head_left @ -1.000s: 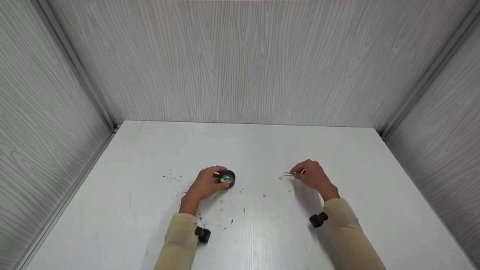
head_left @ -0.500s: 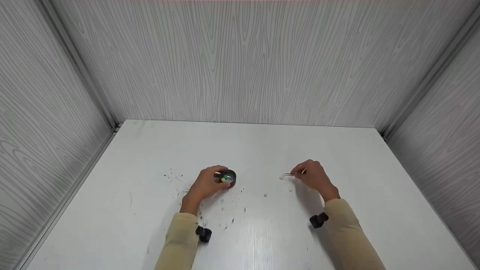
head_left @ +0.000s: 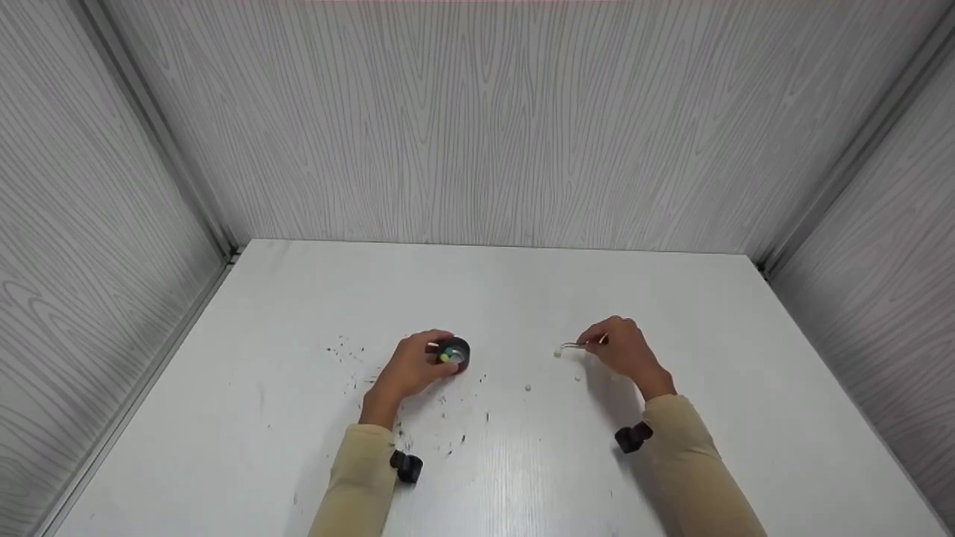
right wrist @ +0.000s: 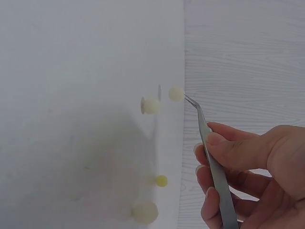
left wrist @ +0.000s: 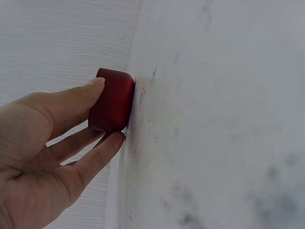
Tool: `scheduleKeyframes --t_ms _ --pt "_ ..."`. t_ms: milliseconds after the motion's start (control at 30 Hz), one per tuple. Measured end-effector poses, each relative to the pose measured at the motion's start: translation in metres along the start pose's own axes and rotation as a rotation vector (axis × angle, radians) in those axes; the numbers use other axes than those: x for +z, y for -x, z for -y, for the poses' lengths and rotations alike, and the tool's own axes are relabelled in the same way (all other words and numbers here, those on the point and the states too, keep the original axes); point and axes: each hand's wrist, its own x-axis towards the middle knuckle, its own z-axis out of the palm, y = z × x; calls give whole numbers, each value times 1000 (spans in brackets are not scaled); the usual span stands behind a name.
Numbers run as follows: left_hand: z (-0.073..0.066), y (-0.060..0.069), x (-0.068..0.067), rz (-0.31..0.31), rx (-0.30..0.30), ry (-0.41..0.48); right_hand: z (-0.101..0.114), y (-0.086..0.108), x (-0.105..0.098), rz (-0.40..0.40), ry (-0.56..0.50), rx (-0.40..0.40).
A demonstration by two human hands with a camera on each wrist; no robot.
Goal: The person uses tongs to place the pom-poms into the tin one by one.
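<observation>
My left hand (head_left: 406, 365) grips a small round cup (head_left: 464, 356), dark in the head view and red in the left wrist view. The cup is tilted, and small coloured beads (head_left: 445, 358), one of them yellow-green, show inside it. My right hand (head_left: 621, 349) pinches metal tweezers (right wrist: 217, 169) with bent, fine tips. At those tips is a pale round bead (right wrist: 176, 93), seemingly just off the table. Near it lie another pale bead (right wrist: 151, 106), a small yellow bead (right wrist: 161, 181) and a larger pale bead (right wrist: 145, 212).
The white table (head_left: 492, 291) carries dark specks and smudges (head_left: 448, 440) around and below the left hand. Grey wood-grain panels (head_left: 477, 127) stand at the back and both sides. A small black camera (head_left: 406, 467) sits on each wrist.
The tweezers' tips, spread a second ago, have come together at the pale bead, which seems to have risen slightly. My left hand and the cup have stayed in place.
</observation>
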Motion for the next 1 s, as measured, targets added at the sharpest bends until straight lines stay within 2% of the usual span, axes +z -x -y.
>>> scheduleKeyframes --t_ms 367,600,800,1000 --pt "0 1 -1 3 8 21 0 0 4 20 -1 12" --pt "-2 2 -1 4 -17 -7 1 0 8 4 7 -35" --pt "-3 2 -1 6 -26 -7 5 -2 8 -8 -3 -64" --pt "-2 1 -2 5 -20 -3 15 -6 8 5 -14 -46"
